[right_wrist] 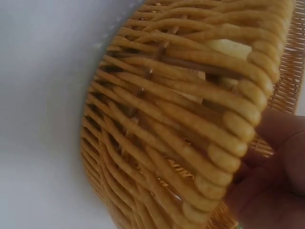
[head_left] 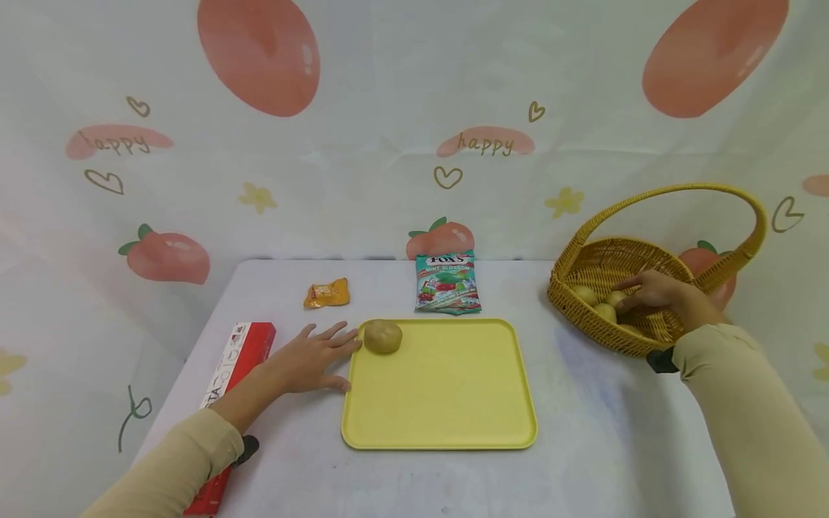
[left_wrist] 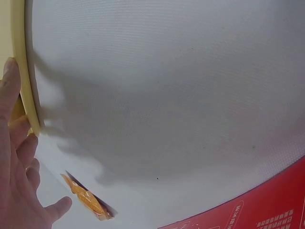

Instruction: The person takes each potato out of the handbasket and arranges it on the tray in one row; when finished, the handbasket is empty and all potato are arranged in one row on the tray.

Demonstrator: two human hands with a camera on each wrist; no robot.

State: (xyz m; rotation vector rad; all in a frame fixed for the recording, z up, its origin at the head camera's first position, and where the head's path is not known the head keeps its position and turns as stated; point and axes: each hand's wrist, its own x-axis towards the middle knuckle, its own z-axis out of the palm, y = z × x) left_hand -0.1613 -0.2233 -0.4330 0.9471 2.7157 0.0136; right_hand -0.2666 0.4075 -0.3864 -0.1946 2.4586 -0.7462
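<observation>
My left hand (head_left: pixel 315 357) lies with spread fingers at the left edge of a yellow tray (head_left: pixel 447 388), its fingertips touching the rim. One brown potato (head_left: pixel 383 336) sits in the tray's far left corner. On the right, my right hand (head_left: pixel 657 293) reaches into a yellow wicker basket (head_left: pixel 592 324) with a tall handle. Between its thumb and fingers it pinches a potato (head_left: pixel 614 298), partly hidden by the hand. Several more potatoes lie around it in the basket. In the right wrist view, the woven wall (right_wrist: pixel 176 109) hides most of the contents.
A green Fox's candy bag (head_left: pixel 448 283) lies behind the tray. To its left is a small orange packet (head_left: pixel 327 293). A long red and white box (head_left: pixel 249 352) lies along the table's left side, under the left forearm. A printed curtain (head_left: pixel 363 144) hangs behind the table.
</observation>
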